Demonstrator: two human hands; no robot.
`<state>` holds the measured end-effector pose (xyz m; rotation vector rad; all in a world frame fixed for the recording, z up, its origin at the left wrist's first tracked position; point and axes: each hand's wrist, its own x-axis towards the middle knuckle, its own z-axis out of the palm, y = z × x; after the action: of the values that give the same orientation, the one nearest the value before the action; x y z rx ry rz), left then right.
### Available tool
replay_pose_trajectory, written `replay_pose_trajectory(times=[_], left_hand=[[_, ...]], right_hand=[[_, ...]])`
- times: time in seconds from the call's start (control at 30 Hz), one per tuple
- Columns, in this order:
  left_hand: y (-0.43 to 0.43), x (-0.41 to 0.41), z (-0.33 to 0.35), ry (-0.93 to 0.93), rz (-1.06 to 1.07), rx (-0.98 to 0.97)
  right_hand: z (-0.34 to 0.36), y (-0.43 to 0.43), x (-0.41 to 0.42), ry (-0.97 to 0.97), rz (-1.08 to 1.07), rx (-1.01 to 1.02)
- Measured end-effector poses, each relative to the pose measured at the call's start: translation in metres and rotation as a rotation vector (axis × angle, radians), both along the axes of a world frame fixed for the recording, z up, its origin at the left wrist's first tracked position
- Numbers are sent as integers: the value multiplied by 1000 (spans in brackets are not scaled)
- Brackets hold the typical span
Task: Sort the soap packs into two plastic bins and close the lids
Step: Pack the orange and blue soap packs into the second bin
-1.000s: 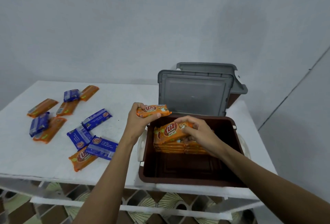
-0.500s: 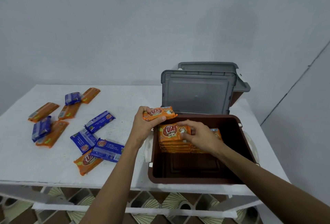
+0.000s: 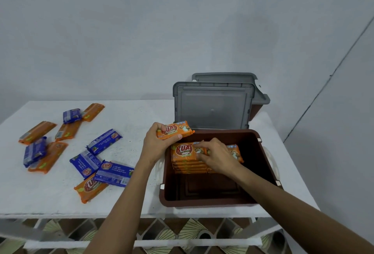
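White table (image 3: 50, 197) carried everything you were working with. On its right part stood the brown bin (image 3: 265, 175), open, with its grey lid (image 3: 212, 108) raised upright at the far rim. Directly behind it stood the second bin (image 3: 256, 110), mostly hidden, its own grey cover (image 3: 222, 76) showing above the first lid. Inside the brown bin, against the far wall, a stack of orange packs (image 3: 188, 167) lay flat, with a further orange stack (image 3: 236, 151) just beside it on the right, partly covered by your wrist. Scattered loose on the left half of the table were five blue packs (image 3: 104, 141) and several loose orange packs (image 3: 90, 188), some overlapping one another. Your right hand (image 3: 216, 156) was inside the bin, fingers bent over the right end of the top orange pack (image 3: 183, 151) and thumb against its near edge, holding it on the stack. Your left hand (image 3: 157, 142) was over the bin's far left corner, thumb and fingers closed round the held orange pack (image 3: 176, 131), which was level and clear of the stack below.
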<state>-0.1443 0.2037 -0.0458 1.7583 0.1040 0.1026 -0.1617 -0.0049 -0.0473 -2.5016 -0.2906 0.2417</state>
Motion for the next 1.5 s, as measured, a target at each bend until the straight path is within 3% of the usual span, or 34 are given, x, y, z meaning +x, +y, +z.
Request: replay_pose_trajectory(times=[0.13, 0.27, 0.47, 0.63, 0.8, 1.0, 1.4, 1.5], left_hand=[[-3, 0, 3, -55, 32, 158], [-9, -3, 4, -165, 2, 220], [-34, -7, 21, -255, -245, 225], [-42, -4, 23, -258, -298, 390], [-41, -2, 17, -239, -300, 512], [-23, 4, -5, -299, -67, 726], [-25, 1, -14, -317, 14, 817], [-25, 0, -13, -308, 15, 833]], right_hand=[[13, -8, 3, 4, -3, 47], [29, -18, 4, -100, -125, 302], [46, -22, 5, 133, -92, 808], [42, -32, 3, 227, -170, 1010], [42, -50, -1, 215, -210, 976], [43, -82, -5, 121, -265, 793], [22, -82, -6, 118, -330, 515], [15, -76, -6, 43, -343, 355]])
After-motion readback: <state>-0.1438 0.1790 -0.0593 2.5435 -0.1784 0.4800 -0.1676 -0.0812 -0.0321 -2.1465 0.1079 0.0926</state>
